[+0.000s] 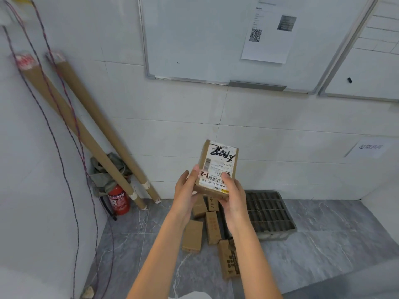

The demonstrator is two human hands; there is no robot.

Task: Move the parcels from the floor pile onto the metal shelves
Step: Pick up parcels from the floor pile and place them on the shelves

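Observation:
A small brown cardboard parcel [218,167] with a white shipping label and black scrawl is held up at chest height in front of the tiled wall. My left hand [186,189] grips its lower left corner, thumb on the label. My right hand [232,195] holds its lower right edge from below. Under my arms, several brown parcels [193,236] lie in a loose pile on the grey marble floor [323,251]. No metal shelf is in view.
A grey plastic crate [269,214] lies against the wall right of the pile. Two long cardboard tubes [86,130] lean in the left corner over a red fire extinguisher [118,200] and a crumpled cloth. Cables hang on the left wall. Whiteboards [205,39] hang above.

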